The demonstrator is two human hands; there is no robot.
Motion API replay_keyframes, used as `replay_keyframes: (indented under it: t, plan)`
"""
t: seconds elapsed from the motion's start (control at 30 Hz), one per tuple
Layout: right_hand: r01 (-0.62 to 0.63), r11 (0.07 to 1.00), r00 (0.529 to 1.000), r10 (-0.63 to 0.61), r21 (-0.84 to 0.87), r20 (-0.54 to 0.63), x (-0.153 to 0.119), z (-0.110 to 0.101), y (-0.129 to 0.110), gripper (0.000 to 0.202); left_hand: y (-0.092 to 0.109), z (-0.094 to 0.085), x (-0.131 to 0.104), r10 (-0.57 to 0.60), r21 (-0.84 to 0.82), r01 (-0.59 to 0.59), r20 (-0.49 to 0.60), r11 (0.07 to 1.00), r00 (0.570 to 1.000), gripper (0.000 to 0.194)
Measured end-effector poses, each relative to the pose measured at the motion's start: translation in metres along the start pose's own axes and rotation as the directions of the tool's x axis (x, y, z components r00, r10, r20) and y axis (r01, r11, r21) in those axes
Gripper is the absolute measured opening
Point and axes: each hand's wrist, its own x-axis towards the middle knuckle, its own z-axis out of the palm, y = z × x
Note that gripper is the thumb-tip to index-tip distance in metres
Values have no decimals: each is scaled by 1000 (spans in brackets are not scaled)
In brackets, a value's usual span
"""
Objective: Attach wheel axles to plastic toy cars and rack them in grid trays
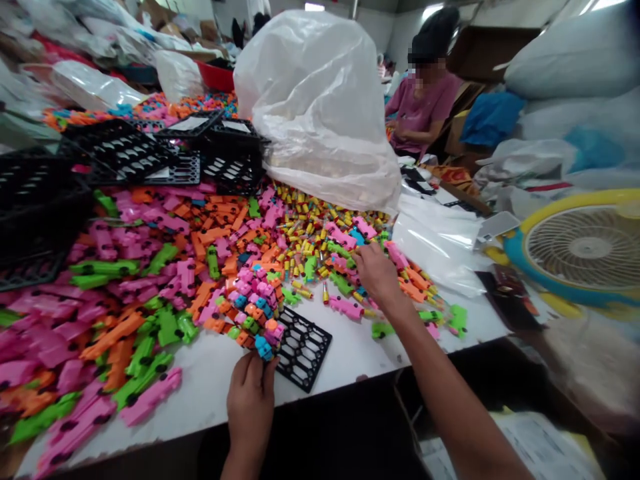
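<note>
A black tray [304, 348] lies at the lower centre of the frame on the white desk [350, 353], its left part filled with small pink, orange, blue and green pieces [255, 303]. The left hand [250, 393] is set at the tray's near corner, fingers bent around the edge and touching a blue piece [262, 347]; its grip is closed on the tray. The right hand [376, 272] is stretched out to the right of centre, over a heap of small yellow and red tubes [305, 233] mixed with coloured pieces. Its fingers are curled narrow among them; whether anything is held cannot be told. A pink piece [345, 307] lies just beside that wrist.

Larger pink, orange and green toy parts [125, 313] are spread across the left half of the desk. Black crates [150, 157] are stacked at the upper left. A big clear bag [320, 107] stands at the upper centre, touching the tube heap. A fan [580, 247] lies at the right edge. Another person [425, 100] is seated at the upper right.
</note>
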Motion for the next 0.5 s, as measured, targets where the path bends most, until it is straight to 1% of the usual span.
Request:
replay_keyframes:
  t: [0.03,0.07,0.1,0.13,0.17,0.2,0.23,0.27,0.3,0.37,0.43,0.5]
  plan:
    - [-20,984,999,12,176,46,-9,1,-3,17,1,-1,0,-3,4,3,3,1000,1000,20]
    - [-62,927,992,15,371,128,-19,2,-7,17,2,-1,0,-4,4,4,6,1000,1000,19]
    - [-126,826,974,-1,550,225,-31,6,-12,18,2,-2,0,-4,2,4,9,1000,1000,18]
    - [-203,699,949,-32,686,314,-42,11,-18,19,3,-2,0,-3,-3,3,10,1000,1000,17]
    - [-277,574,922,-66,770,381,-54,17,-24,22,3,-2,0,-4,-7,4,12,1000,1000,16]
    - [-337,473,899,-96,814,427,-64,24,-31,26,3,-2,0,-5,-12,5,16,1000,1000,15]
    - [-378,400,882,-118,835,456,-73,32,-37,30,3,-2,0,-8,-16,9,19,1000,1000,14]
    - [-406,356,866,-144,842,478,-81,39,-43,32,3,-2,0,-13,-17,13,24,1000,1000,13]
    - [-421,335,852,-173,843,495,-87,45,-49,32,3,-2,0,-16,-18,17,31,1000,999,13]
    - [-420,324,830,-240,848,503,-93,56,-59,29,3,-2,-1,-18,-20,18,34,1000,999,12]
    - [-416,306,813,-296,856,501,-95,64,-68,25,3,-1,-2,-16,-26,17,32,1000,999,11]
    - [-445,267,787,-339,855,515,-96,70,-76,24,2,-1,-2,-17,-27,18,32,999,999,11]
